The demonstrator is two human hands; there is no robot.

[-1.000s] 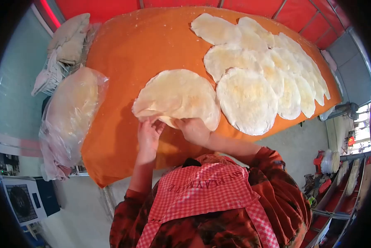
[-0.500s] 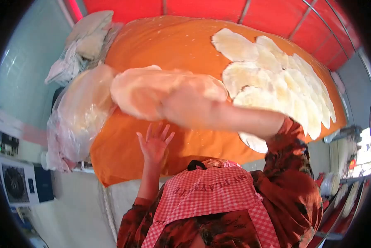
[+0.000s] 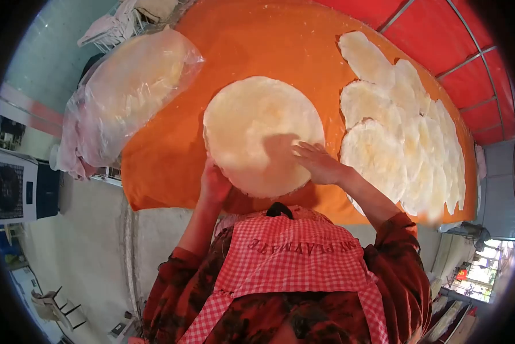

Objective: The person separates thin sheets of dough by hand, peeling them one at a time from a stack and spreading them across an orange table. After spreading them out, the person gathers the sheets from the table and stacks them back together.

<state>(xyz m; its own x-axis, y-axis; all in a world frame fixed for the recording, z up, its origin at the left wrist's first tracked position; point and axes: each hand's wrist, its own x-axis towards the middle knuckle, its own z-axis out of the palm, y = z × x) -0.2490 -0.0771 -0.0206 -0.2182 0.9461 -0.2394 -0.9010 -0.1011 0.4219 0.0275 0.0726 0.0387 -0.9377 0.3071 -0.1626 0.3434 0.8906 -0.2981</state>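
Observation:
A large, thin round flatbread (image 3: 251, 123), pale with faint browned patches, is in front of me over the orange cloth (image 3: 171, 160). My left hand (image 3: 215, 182) grips its lower left edge, with the fingers partly hidden at the rim. On the right edge rests my right hand (image 3: 319, 163), fingers stretched out flat across the top. It casts a shadow on the bread. To the right, several similar flatbreads (image 3: 378, 155) lie overlapping in rows on the cloth.
A clear plastic bag (image 3: 137, 92) with more pale rounds in it stands at the cloth's left edge. Folded cloths (image 3: 111, 26) sit in a rack behind it. A red panelled wall (image 3: 424, 34) closes off the far right side.
The blurred, stretched flatbread near the bag is now a flat round in front of me. My right hand has drawn back to its right edge; my left hand, previously spread and apart, now holds it.

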